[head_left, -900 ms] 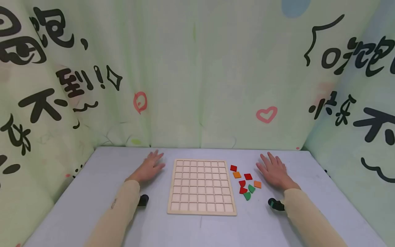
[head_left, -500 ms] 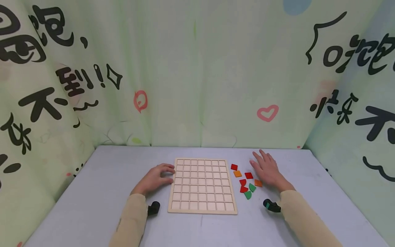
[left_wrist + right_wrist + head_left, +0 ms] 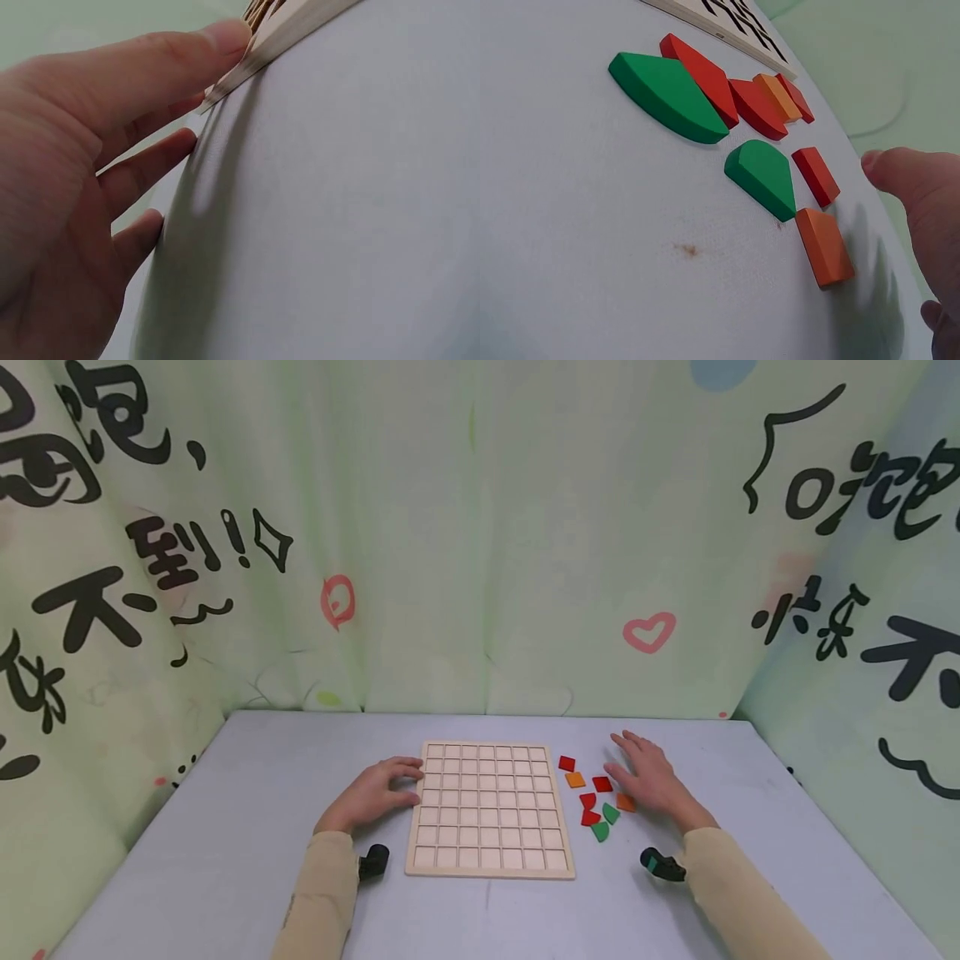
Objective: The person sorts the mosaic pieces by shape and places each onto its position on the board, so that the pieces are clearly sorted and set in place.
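A pale wooden board point(image 3: 491, 817) divided into a grid of square cells lies flat on the table. My left hand point(image 3: 369, 795) touches its left edge; in the left wrist view the thumb point(image 3: 225, 37) lies against the rim point(image 3: 281, 45), with the other fingers slightly bent beside it. My right hand point(image 3: 654, 781), fingers spread and holding nothing, hovers over the right side of several small flat pieces. Among these are a red square point(image 3: 602, 784), an orange square point(image 3: 826, 247) partly covered by the hand in the head view, and a green rounded piece point(image 3: 763, 176).
More loose pieces lie right of the board, including a red rounded one point(image 3: 759, 109) and a large green one point(image 3: 667, 97). A white table point(image 3: 247, 827) carries everything. A printed curtain point(image 3: 480, 568) closes off the back and both sides.
My left hand has moved right and toward me, from the table's back left onto the board's left edge. My right hand has shifted slightly left, over the pieces.
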### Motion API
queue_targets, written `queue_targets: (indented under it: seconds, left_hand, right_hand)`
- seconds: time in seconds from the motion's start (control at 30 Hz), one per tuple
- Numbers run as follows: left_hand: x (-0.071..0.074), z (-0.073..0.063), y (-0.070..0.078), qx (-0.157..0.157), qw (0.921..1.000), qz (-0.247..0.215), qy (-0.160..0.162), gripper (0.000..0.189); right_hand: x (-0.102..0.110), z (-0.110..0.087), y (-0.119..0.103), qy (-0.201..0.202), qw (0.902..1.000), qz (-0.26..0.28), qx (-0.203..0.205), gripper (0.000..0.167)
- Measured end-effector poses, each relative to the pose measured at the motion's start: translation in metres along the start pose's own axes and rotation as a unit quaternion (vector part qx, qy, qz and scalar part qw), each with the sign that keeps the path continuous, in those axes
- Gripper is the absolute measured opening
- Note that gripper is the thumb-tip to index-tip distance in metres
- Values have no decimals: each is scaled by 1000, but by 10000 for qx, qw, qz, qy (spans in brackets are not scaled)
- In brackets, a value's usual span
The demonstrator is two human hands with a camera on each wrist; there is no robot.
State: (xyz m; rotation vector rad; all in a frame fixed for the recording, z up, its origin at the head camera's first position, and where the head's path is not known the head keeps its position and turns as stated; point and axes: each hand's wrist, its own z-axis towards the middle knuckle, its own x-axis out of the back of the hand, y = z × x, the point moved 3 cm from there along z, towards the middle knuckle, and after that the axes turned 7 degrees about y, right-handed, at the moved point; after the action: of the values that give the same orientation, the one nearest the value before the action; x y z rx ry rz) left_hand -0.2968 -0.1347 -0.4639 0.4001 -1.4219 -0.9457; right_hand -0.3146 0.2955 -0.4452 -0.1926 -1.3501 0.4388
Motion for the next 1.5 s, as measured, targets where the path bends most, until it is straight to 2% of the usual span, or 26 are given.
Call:
queue_targets:
  seconds: [0.2, 0.37, 0.53, 0.83, 1.1, 1.5]
  left_hand:
    - [0, 2, 2, 9, 9999, 99, 56, 36]
    - [-2, 2, 3, 132, 9998, 114, 134, 35]
    - [-3, 1, 3, 226, 9995, 90, 183, 35]
    - [-4, 1, 4, 154, 9997, 104, 174, 35]
    - [-4, 0, 4, 161, 9997, 125, 148, 35]
    - [-3, 2, 5, 267, 9993, 186, 187, 36]
  right_hand:
    - [1, -3, 1, -134, 9991, 391, -3, 52]
    - [-3, -7, 3, -283, 9974, 662, -57, 43]
    - [-3, -11, 2, -292, 9969, 725, 4, 39]
    - [-4, -14, -5, -558, 9944, 852, 282, 33]
    - [-6, -10, -7, -331, 9952, 830, 401, 28]
    - [-7, -4, -10, -148, 9977, 595, 275, 30]
